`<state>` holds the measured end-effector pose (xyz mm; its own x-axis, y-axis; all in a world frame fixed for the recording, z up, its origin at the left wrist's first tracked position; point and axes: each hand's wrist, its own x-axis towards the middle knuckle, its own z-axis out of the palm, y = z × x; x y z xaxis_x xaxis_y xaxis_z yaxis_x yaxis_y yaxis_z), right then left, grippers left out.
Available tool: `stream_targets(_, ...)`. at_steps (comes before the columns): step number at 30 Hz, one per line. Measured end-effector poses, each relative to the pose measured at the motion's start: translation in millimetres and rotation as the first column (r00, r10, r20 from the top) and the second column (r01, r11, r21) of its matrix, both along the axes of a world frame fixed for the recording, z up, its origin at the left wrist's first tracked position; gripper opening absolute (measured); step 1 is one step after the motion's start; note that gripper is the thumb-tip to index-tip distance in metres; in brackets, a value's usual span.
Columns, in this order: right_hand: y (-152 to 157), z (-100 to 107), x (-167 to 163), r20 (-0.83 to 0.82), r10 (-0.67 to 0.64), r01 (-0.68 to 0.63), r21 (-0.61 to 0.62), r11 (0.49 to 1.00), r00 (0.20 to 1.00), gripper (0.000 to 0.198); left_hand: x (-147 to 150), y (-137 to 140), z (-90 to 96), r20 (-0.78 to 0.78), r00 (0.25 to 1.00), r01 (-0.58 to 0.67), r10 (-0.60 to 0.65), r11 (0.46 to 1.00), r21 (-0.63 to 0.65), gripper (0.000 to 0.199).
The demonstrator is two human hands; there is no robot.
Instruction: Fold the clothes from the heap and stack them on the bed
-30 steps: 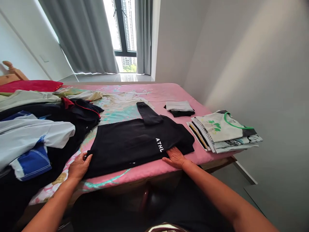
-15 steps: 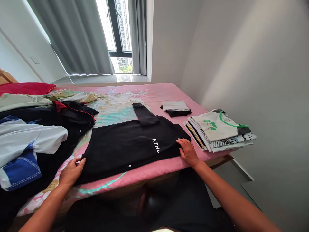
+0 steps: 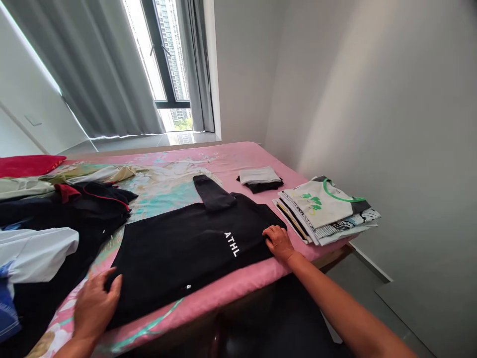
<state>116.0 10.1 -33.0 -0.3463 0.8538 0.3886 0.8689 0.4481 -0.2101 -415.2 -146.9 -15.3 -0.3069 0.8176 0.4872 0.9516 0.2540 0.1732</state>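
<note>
A black shirt (image 3: 167, 256) with white "ATHL" lettering lies flat along the bed's near edge, its hem to the left. One dark sleeve (image 3: 212, 193) is laid back over the body and points to the far side. At the hem, my left hand (image 3: 96, 301) is open, thumb and fingers apart, by the fabric's corner. My right hand (image 3: 278, 242) has its fingers curled onto the shirt at the shoulder end on the right, pinching the cloth there. The fingertips are partly hidden in the dark fabric.
A folded stack of shirts (image 3: 328, 211), a white one with green trim on top, stands right of the black shirt. Behind it lies a small pile of folded white and black cloth (image 3: 260, 176). Loose clothes (image 3: 40, 253) heap at left on the pink bedsheet (image 3: 238, 154).
My left hand has come off the hem corner, its fingers spreading apart. My right hand stays at the shoulder end, its fingers more curled. The view has tilted up and turned right.
</note>
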Motion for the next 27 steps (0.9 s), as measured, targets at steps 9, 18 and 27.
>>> stream_targets(9,-1,-8,0,-0.088,-0.094,0.095,0.012,0.995,0.992,0.017,190,75,17.2,0.054,0.809,0.587,-0.585,0.808,-0.042,0.035)
stream_targets(18,-1,-14,7,-0.215,-0.111,0.121,0.033,0.992,0.97,0.014,244,106,0.7,0.098,0.855,0.502,-0.51,0.764,-0.405,0.056)
stream_targets(27,-21,14,-16,-0.283,-0.036,0.075,0.128,0.989,0.959,0.028,253,112,-16.9,0.106,0.854,0.497,-0.51,0.738,-0.456,0.062)
